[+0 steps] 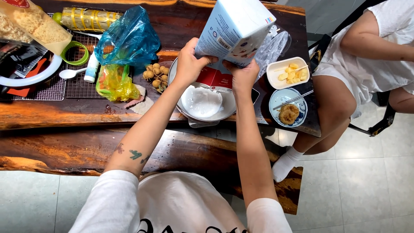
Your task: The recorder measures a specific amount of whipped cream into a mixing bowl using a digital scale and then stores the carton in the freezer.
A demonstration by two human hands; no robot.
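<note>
A tall white carton point(238, 30) is held tilted above a metal bowl point(224, 114) that contains a white liquid or powder point(201, 102). My left hand point(188, 64) grips the carton's lower left corner. My right hand point(244, 77) supports its lower right end from beneath. The bowl sits on the dark wooden table point(86, 112), directly under the carton's lower end. A red packet point(215, 78) lies behind the bowl, partly hidden by my hands.
A blue plastic bag point(129, 39), a yellow bag point(113, 82) and small brown fruits point(156, 74) lie left of the bowl. To the right are a white dish of yellow pieces point(288, 72) and a blue plate with chopsticks point(288, 108). Another person sits at right point(362, 60).
</note>
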